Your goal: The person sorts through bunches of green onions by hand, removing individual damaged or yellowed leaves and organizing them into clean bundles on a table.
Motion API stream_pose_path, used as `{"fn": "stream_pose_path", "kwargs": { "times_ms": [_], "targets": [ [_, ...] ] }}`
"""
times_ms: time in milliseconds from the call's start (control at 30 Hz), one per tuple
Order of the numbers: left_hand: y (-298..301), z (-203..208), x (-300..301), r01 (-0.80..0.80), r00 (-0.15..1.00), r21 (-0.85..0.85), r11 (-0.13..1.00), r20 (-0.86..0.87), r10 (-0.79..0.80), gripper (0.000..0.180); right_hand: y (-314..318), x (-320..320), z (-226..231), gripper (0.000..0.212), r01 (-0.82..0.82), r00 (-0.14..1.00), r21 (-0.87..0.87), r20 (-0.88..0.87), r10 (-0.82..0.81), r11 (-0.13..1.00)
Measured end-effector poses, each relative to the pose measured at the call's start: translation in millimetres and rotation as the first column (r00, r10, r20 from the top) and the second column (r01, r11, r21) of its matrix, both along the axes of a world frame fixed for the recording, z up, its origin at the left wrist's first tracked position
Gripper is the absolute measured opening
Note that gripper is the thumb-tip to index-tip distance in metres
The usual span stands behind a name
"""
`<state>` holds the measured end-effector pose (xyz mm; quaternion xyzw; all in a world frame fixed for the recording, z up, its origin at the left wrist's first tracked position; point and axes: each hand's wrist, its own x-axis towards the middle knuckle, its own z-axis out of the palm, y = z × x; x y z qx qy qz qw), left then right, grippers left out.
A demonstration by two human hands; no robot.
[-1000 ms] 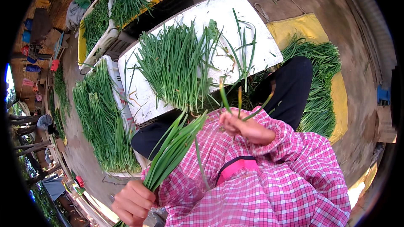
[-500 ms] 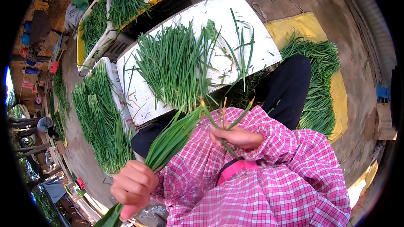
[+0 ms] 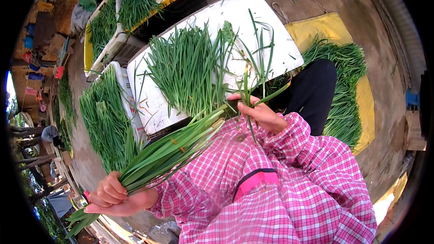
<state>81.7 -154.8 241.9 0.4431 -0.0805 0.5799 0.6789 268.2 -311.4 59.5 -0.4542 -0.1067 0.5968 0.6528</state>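
Observation:
My left hand (image 3: 118,197) is closed round the leafy end of a bunch of garlic chives (image 3: 165,153), low at the left. The bunch slants up to the right, and its pale cut ends lie in front of my checked pink clothing. Close to those ends, my right hand (image 3: 263,115) pinches a few loose chive leaves (image 3: 246,83), some with yellowed tips. Beyond both hands, a thick heap of chives (image 3: 183,70) lies on a white foam board (image 3: 282,36). Scraps and stray leaves are scattered over the board's right part.
A white crate (image 3: 123,79) heaped with chives stands left of the board. Behind it is another crate (image 3: 110,49) with chives. To the right, more chives (image 3: 341,95) lie on a yellow sack (image 3: 364,113). My dark-trousered knee (image 3: 316,86) rises beside the board.
My left hand has moved down and left, and the bunch now lies lower with its cut ends in view. My right hand has shifted up and right with the loose leaves.

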Motion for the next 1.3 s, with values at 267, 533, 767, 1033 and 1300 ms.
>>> {"fn": "stream_pose_path", "kwargs": {
  "times_ms": [267, 533, 767, 1033, 1300],
  "targets": [
    [-1.7, 0.6, -0.5, 0.029, 1.000, -0.041, 0.999, -0.011, -0.029, 0.046, 18.5, -8.0, 1.2, 0.017, -0.214, 0.758, 0.397, 0.644, -0.105, 0.893],
    [1.9, 5.6, -8.3, -0.033, 0.999, -0.083, 0.996, 0.037, 0.036, 0.044, -6.1, 9.6, -45.6, 0.028, 0.191, 0.859, -0.071, 0.495, -0.132, 0.979],
    [2.6, 2.0, -10.6, 0.025, 1.000, -0.058, 0.998, -0.006, -0.026, 0.045, 14.4, -31.4, 16.2, 0.026, -0.090, 0.989, 0.316, 0.137, 0.049, 0.945],
    [-4.7, -1.0, 2.0, -0.041, 0.998, -0.021, 0.999, -0.057, 0.040, 0.044, 20.9, -35.7, 25.8, 0.016, 0.020, 0.993, 0.035, 0.113, -0.024, 0.999],
    [-1.5, 0.8, -7.1, -0.030, 0.999, -0.084, 0.996, 0.025, 0.033, 0.043, 17.9, -20.3, -6.4, 0.031, 0.155, 0.945, -0.005, -0.292, -0.150, 0.988]
  ]
}}
